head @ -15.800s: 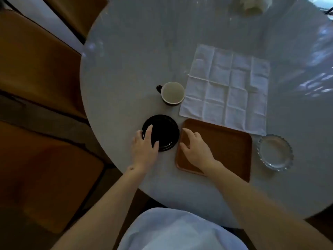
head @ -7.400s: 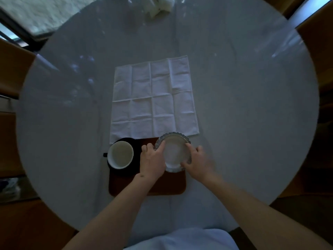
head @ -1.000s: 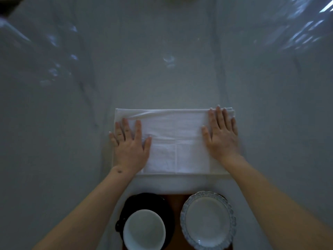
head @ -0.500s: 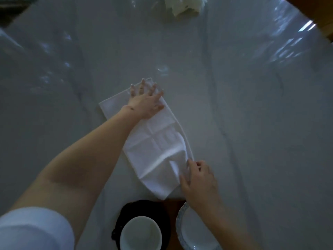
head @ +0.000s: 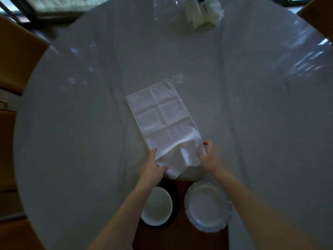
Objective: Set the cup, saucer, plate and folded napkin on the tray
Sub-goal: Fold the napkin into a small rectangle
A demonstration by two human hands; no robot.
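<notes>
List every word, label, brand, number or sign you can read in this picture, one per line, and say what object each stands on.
No text can be read.
White packet at the table's far edge: dark marks that may be print, too small and blurred to read.
Napkin, cup, plate, saucer, tray: no lettering visible.

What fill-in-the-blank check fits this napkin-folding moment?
1. Both hands, left hand and right hand, grip the near end of the white cloth ____.
2. The white cup sits on the ____ saucer.
3. The scalloped glass plate rests on the brown ____.

Missing: napkin; black; tray
</notes>
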